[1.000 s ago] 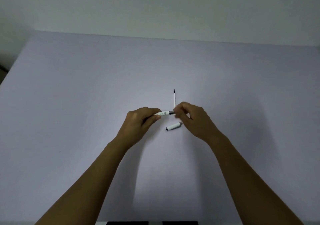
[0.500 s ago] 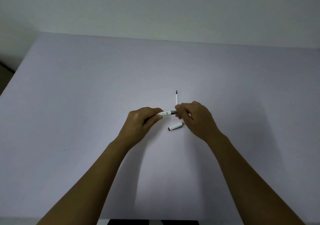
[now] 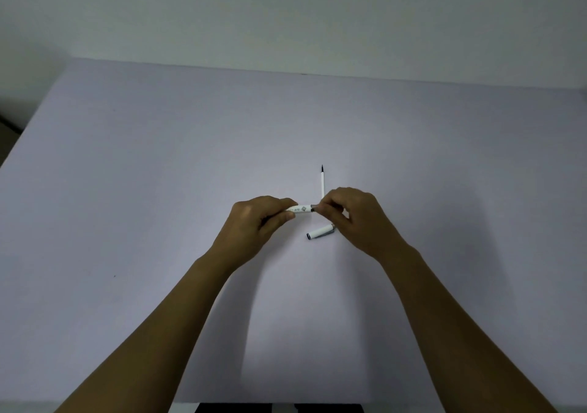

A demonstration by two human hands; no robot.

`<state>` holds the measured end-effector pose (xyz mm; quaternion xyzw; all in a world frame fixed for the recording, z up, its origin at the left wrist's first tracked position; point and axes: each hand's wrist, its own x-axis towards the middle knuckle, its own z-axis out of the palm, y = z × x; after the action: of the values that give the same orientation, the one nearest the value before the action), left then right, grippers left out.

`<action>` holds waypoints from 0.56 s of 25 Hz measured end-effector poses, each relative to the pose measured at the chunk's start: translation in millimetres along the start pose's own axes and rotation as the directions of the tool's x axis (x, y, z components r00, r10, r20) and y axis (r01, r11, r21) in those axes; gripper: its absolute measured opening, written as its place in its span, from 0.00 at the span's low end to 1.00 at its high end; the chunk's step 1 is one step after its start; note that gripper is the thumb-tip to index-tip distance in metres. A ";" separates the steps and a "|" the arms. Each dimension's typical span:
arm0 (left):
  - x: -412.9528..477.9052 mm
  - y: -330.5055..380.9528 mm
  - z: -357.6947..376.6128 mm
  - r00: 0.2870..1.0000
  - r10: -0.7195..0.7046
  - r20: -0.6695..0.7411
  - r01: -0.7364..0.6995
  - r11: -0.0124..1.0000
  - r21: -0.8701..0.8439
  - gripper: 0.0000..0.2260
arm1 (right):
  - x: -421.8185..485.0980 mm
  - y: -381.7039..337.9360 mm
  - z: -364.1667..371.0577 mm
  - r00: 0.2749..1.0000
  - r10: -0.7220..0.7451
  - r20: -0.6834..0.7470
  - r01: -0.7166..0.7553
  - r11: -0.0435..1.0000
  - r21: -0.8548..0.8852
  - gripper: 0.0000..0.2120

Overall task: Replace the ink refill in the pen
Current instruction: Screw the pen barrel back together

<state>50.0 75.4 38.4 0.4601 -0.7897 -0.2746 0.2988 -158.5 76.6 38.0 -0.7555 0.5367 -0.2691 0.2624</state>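
Note:
A white pen barrel (image 3: 301,209) with a small printed mark lies level between my hands, a little above the table. My left hand (image 3: 254,222) grips its left end. The fingertips of my right hand (image 3: 352,216) pinch the dark metal front end of the pen. A thin white ink refill (image 3: 322,181) with a dark tip lies on the table behind the hands, pointing away; its near end is hidden by my right hand. The white pen cap (image 3: 320,232) lies on the table just below the pen, partly under my right hand.
The pale lavender table (image 3: 158,190) stretches wide on both sides, with its far edge against a plain wall. Dark shapes sit at the table's near edge, bottom centre.
Both hands have stayed on the pen. My right fingers have closed a bit more over the pen's dark front end. Refill and cap lie where they were.

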 end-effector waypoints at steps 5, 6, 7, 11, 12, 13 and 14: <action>1.1 0.9 -0.1 1.000 0.009 -0.003 -0.009 1.000 -0.002 0.09 | -1.3 2.5 0.5 0.999 -0.043 0.003 0.043 0.998 -0.045 0.13; 1.0 0.9 0.3 1.000 0.009 0.001 -0.009 1.000 -0.003 0.08 | -1.1 2.7 1.0 0.998 -0.063 0.000 0.063 0.996 -0.063 0.14; 0.6 0.9 0.4 1.000 0.012 0.006 -0.012 1.000 -0.002 0.08 | -0.9 2.2 1.7 0.998 -0.066 -0.002 0.066 0.995 -0.070 0.17; 0.7 0.2 0.0 1.000 0.017 0.000 -0.017 1.000 0.000 0.09 | 0.9 2.7 -0.1 1.000 -0.019 -0.001 0.019 1.000 -0.020 0.17; 1.4 -0.4 -0.7 1.000 0.012 -0.006 -0.012 1.000 -0.002 0.09 | 1.0 3.8 -0.2 0.999 -0.036 -0.004 0.036 0.999 -0.030 0.14; 1.9 -0.9 -1.2 1.000 0.008 -0.006 -0.008 1.000 -0.002 0.09 | 1.4 4.2 0.3 0.998 -0.058 -0.001 0.058 0.997 -0.049 0.13; 2.3 -1.2 -1.2 1.000 0.009 -0.004 -0.009 1.000 -0.002 0.09 | 2.2 4.5 0.9 0.997 -0.071 0.005 0.072 0.995 -0.069 0.13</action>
<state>50.6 72.7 38.9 0.4570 -0.7909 -0.2732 0.3018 -160.3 73.4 34.5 -0.7832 0.5181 -0.2585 0.2268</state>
